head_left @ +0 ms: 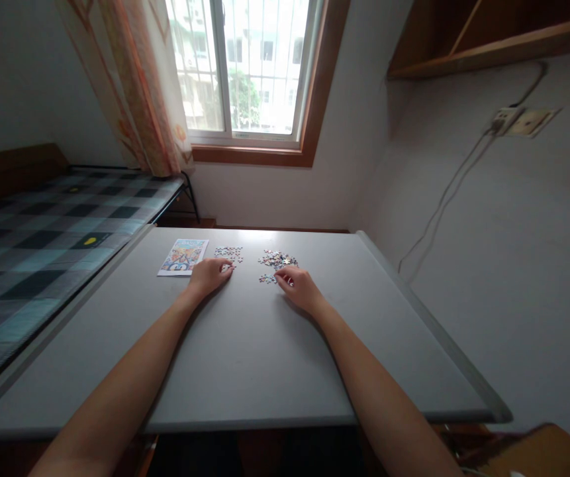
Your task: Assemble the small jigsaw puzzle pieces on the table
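Small jigsaw puzzle pieces lie in groups on the light grey table [249, 358]. My left hand [209, 274] rests beside the left group of pieces [228, 252], thumb and forefinger pinched at a piece by its lower edge. My right hand [300, 286] is closed in a pinch at the right end of a small row of pieces [267, 279]; its fingertips hide what they hold, if anything. Just beyond that hand spreads a loose pile of mixed pieces [277, 258]. A colourful printed picture sheet [183, 257] lies flat left of my left hand.
A bed with a checked cover [91, 218] adjoins the table's left side. Behind the table are a barred window [259, 73] and a curtain [138, 86]. A wall socket [523, 122] with hanging cables and a wooden shelf [493, 50] are at right.
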The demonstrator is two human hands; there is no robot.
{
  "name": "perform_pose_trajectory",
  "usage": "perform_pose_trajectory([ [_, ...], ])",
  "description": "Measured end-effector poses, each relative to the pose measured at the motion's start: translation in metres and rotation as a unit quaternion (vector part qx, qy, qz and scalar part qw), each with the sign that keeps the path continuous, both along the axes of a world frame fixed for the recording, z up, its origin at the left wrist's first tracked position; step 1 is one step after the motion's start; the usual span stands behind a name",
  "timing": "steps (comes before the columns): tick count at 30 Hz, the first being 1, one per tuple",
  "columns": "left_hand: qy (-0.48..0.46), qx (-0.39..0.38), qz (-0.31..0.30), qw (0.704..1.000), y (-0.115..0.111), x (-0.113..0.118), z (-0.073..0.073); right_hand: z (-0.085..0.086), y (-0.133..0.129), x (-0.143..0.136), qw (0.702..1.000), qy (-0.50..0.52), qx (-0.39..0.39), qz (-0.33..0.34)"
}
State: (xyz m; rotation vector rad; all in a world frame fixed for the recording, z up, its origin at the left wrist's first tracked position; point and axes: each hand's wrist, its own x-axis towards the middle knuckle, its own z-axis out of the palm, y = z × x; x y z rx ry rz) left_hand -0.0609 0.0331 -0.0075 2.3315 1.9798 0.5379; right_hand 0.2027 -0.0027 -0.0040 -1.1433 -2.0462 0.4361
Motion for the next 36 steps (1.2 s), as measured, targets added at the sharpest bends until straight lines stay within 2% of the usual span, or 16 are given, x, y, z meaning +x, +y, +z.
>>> perform_pose_trajectory([
  [17, 0.002, 0.020, -0.003, 1.000, 0.001, 0.000, -0.002, 0.001, 0.001, -0.001, 1.000, 0.003, 0.002, -0.006],
  [20, -0.007, 0.043, -0.043, 0.998, -0.001, 0.005, -0.002, 0.001, 0.003, 0.002, 0.998, 0.031, 0.011, -0.055],
  [24, -0.017, 0.056, -0.142, 0.988, -0.010, 0.025, -0.001, 0.002, 0.010, 0.012, 0.983, 0.070, 0.010, -0.168],
  [27, -0.017, 0.036, -0.195, 0.980, -0.019, 0.041, -0.002, -0.002, 0.015, 0.022, 0.968, 0.075, 0.001, -0.239],
  [31, -0.016, -0.002, -0.217, 0.976, -0.025, 0.050, -0.003, -0.010, 0.021, 0.031, 0.962, 0.072, -0.014, -0.265],
  [36, -0.022, -0.013, -0.214, 0.976, -0.024, 0.049, -0.003, -0.014, 0.021, 0.027, 0.973, 0.037, -0.041, -0.224],
])
